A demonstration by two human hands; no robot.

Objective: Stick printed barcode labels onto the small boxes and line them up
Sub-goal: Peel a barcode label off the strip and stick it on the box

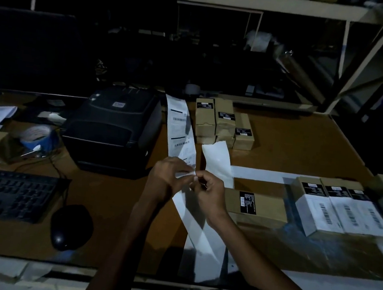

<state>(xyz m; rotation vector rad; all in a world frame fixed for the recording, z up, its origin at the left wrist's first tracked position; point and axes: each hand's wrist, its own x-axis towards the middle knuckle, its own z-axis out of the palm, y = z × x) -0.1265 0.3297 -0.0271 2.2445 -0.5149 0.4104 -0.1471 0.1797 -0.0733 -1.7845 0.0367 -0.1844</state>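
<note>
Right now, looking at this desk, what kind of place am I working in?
Probably a packing or shipping station in a small warehouse or stockroom. A label printer feeds out a strip of barcode labels, small brown boxes wait at the back, and labelled boxes sit in a row on the right.

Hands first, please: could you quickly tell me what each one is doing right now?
Left hand: pinching the label strip at its near end.
Right hand: fingers curled, pinching the same strip's edge.

barcode print on label strip (180, 128) illegibly small
</note>
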